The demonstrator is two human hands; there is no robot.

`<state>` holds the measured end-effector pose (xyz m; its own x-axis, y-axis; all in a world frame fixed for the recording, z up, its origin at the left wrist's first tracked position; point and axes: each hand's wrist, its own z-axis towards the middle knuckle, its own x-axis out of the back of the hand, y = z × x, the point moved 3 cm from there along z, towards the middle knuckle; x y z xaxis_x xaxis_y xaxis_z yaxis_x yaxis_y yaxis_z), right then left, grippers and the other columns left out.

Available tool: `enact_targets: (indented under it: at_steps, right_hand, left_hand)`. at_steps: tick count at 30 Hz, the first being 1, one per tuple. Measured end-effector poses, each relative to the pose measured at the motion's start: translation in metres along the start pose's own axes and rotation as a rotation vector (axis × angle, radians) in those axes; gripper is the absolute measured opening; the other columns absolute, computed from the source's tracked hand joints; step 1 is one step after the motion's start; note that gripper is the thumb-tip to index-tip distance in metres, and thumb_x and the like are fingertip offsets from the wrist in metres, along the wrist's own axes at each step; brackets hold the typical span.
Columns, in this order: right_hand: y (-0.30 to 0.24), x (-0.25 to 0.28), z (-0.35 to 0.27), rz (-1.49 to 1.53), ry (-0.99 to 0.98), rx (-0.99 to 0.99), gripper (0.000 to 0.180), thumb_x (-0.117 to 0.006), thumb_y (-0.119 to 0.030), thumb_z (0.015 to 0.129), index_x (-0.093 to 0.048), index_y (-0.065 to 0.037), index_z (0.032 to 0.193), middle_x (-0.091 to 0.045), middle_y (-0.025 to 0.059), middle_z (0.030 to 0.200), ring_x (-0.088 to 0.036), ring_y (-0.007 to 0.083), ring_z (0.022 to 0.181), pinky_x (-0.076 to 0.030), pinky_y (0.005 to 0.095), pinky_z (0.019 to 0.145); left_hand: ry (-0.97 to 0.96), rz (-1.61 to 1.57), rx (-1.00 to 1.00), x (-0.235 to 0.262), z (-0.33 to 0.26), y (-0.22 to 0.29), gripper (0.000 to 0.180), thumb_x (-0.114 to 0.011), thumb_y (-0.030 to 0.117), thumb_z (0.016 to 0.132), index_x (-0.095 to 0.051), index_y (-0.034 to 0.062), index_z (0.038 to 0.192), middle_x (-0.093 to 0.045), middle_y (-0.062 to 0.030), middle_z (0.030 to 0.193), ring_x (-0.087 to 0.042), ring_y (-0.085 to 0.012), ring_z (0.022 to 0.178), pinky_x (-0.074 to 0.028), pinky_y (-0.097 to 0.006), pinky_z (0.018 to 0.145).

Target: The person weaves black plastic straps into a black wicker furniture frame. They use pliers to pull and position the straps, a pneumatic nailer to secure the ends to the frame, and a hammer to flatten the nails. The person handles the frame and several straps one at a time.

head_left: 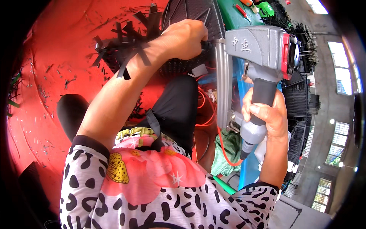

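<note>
My right hand (268, 110) is wrapped round the black grip of a grey air stapler (253, 49), which has a red-trimmed rear cap and a long silver magazine (223, 84). An orange air hose runs from the bottom of its handle. The stapler's nose is close beside my left hand (186, 39). That hand is closed in a fist at a black woven rattan piece (198, 15); what its fingers grip is hidden, though a bit of black shows between fist and nose. Loose black strip ends (127, 38) stick out beside my left wrist and forearm.
A red floor covering (45, 87) with scattered black scraps lies to the left. At the top right a green surface (232, 13) carries a red-handled tool (241, 11). A green sack (227, 152) is below the stapler. Black woven pieces (297, 103) are stacked along the right.
</note>
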<state>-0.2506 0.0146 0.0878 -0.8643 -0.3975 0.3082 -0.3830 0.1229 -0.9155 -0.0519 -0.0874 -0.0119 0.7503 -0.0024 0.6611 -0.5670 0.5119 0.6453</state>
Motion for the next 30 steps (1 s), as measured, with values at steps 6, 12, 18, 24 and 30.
enact_targets:
  at_steps: [6,12,18,24,30]
  right_hand:
    - [-0.008,-0.005,0.000,0.007,-0.020,-0.043,0.025,-0.064,-0.017,0.070,-0.053,0.004,0.079,-0.055,0.0100,0.066,-0.055,0.0171,0.054,-0.046,0.0287,0.052]
    - [-0.008,-0.004,0.002,0.012,-0.016,-0.082,0.024,-0.063,-0.017,0.071,-0.053,0.003,0.079,-0.055,0.0101,0.066,-0.056,0.0173,0.054,-0.047,0.0292,0.052]
    - [-0.006,0.007,0.001,0.056,-0.077,-0.140,0.026,-0.062,-0.012,0.074,-0.055,0.002,0.095,-0.056,0.0070,0.068,-0.058,0.0154,0.056,-0.046,0.0292,0.056]
    - [-0.012,0.008,0.000,0.006,-0.012,-0.186,0.024,-0.061,-0.017,0.073,-0.052,0.001,0.085,-0.055,0.0097,0.064,-0.055,0.0171,0.049,-0.047,0.0299,0.050]
    - [-0.018,0.007,0.002,-0.020,-0.061,-0.185,0.039,-0.061,-0.014,0.077,-0.052,0.005,0.109,-0.058,0.0070,0.067,-0.057,0.0143,0.053,-0.045,0.0272,0.054]
  left_hand:
    - [-0.067,0.038,0.074,0.003,0.001,0.006,0.025,-0.063,0.006,0.069,-0.067,0.0011,0.093,-0.064,-0.0210,0.084,-0.063,-0.0363,0.087,-0.051,-0.041,0.076]
    - [-0.093,0.058,0.119,0.003,0.000,0.011,0.025,-0.062,0.006,0.070,-0.067,0.0010,0.095,-0.065,-0.0209,0.085,-0.063,-0.0359,0.089,-0.051,-0.041,0.078]
    - [-0.124,0.055,0.136,0.000,0.000,0.015,0.027,-0.062,0.006,0.071,-0.067,0.0018,0.097,-0.065,-0.0212,0.091,-0.062,-0.0355,0.092,-0.050,-0.041,0.081]
    - [-0.073,0.018,0.103,-0.005,0.000,0.017,0.025,-0.062,0.007,0.069,-0.067,0.0014,0.093,-0.064,-0.0218,0.088,-0.062,-0.0362,0.091,-0.050,-0.041,0.080]
    - [-0.108,0.030,0.158,-0.004,0.007,0.013,0.024,-0.063,0.007,0.069,-0.067,-0.0008,0.091,-0.064,-0.0230,0.083,-0.063,-0.0370,0.088,-0.050,-0.040,0.078]
